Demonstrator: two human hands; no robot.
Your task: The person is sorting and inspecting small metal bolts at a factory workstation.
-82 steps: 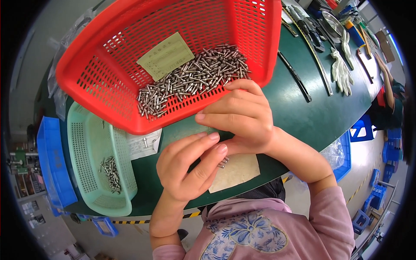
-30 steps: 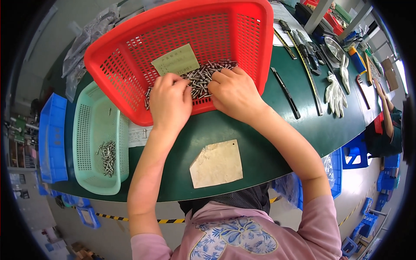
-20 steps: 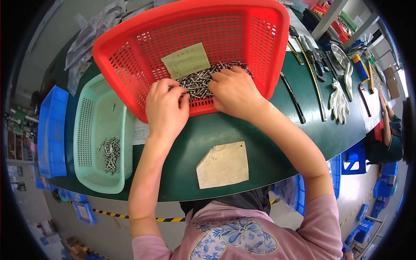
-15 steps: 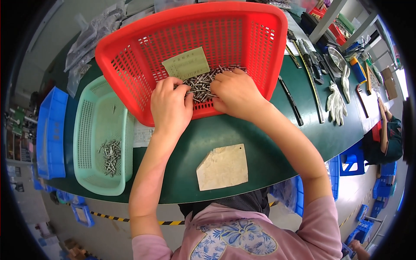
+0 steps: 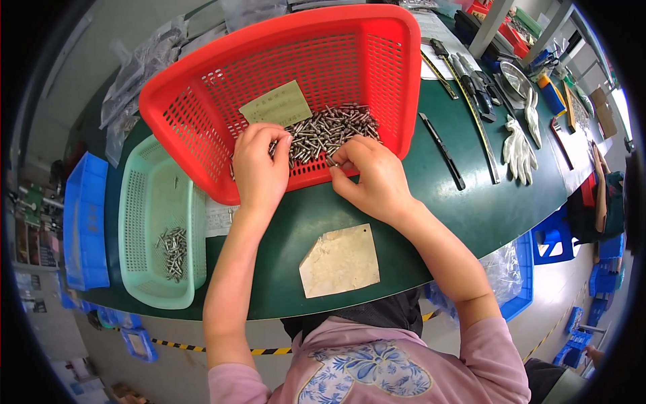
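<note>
A tilted red plastic basket [image 5: 387, 87] holds a heap of small silvery metal pins [image 5: 330, 131], with a yellowish paper card [image 5: 276, 104] against its back wall. My left hand [image 5: 259, 168] reaches over the basket's near rim at the left of the heap. Its fingers curl down among the pins, and whatever they hold is hidden. At the near right of the heap, my right hand [image 5: 377, 178] pinches a small metal pin [image 5: 332, 161] between thumb and fingers. To the left stands a pale green basket [image 5: 195, 269] with a smaller pile of similar pins [image 5: 173, 254].
A worn beige card [image 5: 340, 261] lies on the green table [image 5: 269, 286] before me. Rightward lie a black box cutter [image 5: 442, 151], a tape measure strip [image 5: 481, 128] and white gloves [image 5: 519, 151]. A blue bin [image 5: 86, 222] stands far left. A co-worker's arm [image 5: 599, 192] shows at right.
My right hand has drawn back from the heap toward the near rim, uncovering more pins, and now pinches one. My left hand stays at the heap's left side. The view has shifted slightly.
</note>
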